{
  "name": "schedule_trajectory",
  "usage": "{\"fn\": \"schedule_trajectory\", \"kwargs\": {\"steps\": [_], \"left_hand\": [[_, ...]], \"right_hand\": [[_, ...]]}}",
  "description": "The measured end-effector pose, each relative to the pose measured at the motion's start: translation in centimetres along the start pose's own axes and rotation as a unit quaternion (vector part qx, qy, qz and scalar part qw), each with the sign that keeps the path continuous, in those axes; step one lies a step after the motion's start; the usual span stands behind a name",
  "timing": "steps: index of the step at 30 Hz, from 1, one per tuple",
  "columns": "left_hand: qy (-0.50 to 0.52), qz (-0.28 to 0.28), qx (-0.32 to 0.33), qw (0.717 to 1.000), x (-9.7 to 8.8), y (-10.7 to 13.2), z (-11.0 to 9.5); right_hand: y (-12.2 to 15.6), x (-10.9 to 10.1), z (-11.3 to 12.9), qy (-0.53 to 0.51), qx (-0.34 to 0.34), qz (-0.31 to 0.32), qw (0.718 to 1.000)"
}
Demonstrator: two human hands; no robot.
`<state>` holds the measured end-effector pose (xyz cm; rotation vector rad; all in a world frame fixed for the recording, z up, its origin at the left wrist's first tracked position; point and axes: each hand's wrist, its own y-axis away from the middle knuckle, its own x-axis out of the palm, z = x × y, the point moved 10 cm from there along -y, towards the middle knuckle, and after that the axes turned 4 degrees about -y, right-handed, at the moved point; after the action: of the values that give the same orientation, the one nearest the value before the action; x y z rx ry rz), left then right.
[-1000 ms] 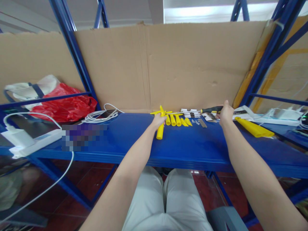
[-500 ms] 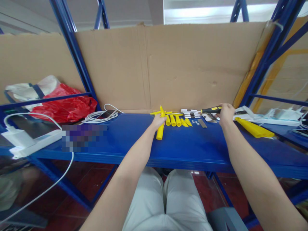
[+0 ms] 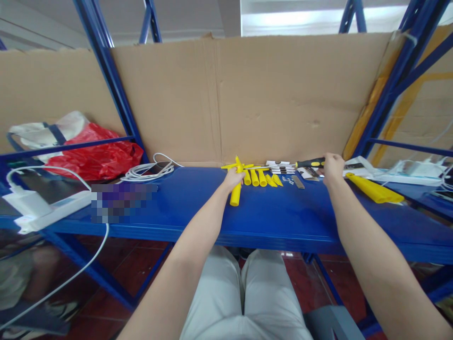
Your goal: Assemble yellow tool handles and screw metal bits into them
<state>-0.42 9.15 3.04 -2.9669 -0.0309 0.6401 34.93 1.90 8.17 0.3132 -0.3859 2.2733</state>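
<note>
My left hand (image 3: 231, 179) is closed round a yellow plastic handle piece (image 3: 236, 188) that stands tilted on the blue shelf (image 3: 269, 215). My right hand (image 3: 331, 168) is closed on the black-and-yellow grip of a screwdriver (image 3: 310, 163), whose thin shaft points left along the back of the shelf. Between the hands lie several short yellow plastic parts (image 3: 260, 178) in a row, with small black-and-white strips (image 3: 281, 166) behind them and a small grey metal blade (image 3: 297, 182).
A long yellow plastic case (image 3: 374, 189) lies right of my right hand. A coiled white cable (image 3: 146, 171), a red bag (image 3: 94, 156) and a white power strip (image 3: 46, 208) sit at the left. A cardboard sheet (image 3: 255, 94) backs the shelf.
My right hand has shifted slightly on the screwdriver grip and lifted a little. The left hand and its yellow piece have hardly moved.
</note>
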Motion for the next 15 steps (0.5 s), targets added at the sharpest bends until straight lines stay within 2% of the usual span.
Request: {"fn": "schedule_trajectory", "kwargs": {"steps": [5,9,12,15], "left_hand": [[-0.005,0.003,0.0,1.0,0.04,0.0,-0.07],[-0.008,-0.004,0.0,1.0,-0.05,-0.23,0.13],[-0.008,-0.011,0.002,1.0,-0.13,-0.34,0.25],[-0.007,-0.011,0.002,1.0,-0.12,-0.3,0.24]], "right_hand": [[0.34,0.35,0.31,-0.092,0.028,0.014,0.995],[0.73,0.31,-0.16,-0.039,0.049,0.018,0.998],[0.73,0.03,0.01,0.012,0.028,0.004,1.0],[0.54,0.27,0.19,-0.046,0.021,0.01,0.999]]}}
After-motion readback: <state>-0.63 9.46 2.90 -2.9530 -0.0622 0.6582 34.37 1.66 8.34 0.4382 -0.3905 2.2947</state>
